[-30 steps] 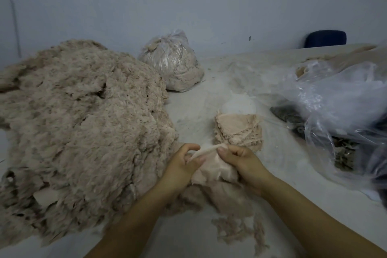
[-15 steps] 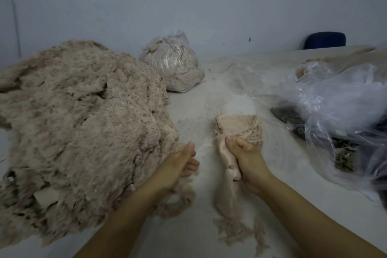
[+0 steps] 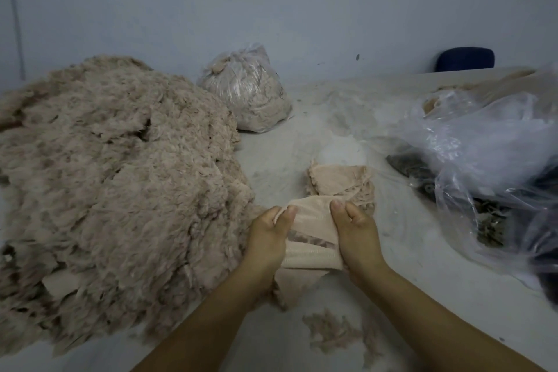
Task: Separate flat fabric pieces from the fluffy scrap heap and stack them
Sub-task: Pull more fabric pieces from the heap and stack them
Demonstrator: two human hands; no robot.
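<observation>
— Head view first: what are the hands doing?
— The left hand (image 3: 268,238) and right hand (image 3: 356,235) each pinch a flat beige fabric piece (image 3: 311,229), thumbs on top, spreading it between them above the tabletop (image 3: 401,275).
— And the stack?
— The fabric stack (image 3: 342,183) lies just beyond the hands. The fluffy scrap heap (image 3: 114,178) fills the left side, touching the left wrist.
— Anything else?
— A filled plastic bag (image 3: 247,90) behind; crumpled clear plastic (image 3: 483,154) on the right; loose fluff (image 3: 332,332) near the forearms.
</observation>
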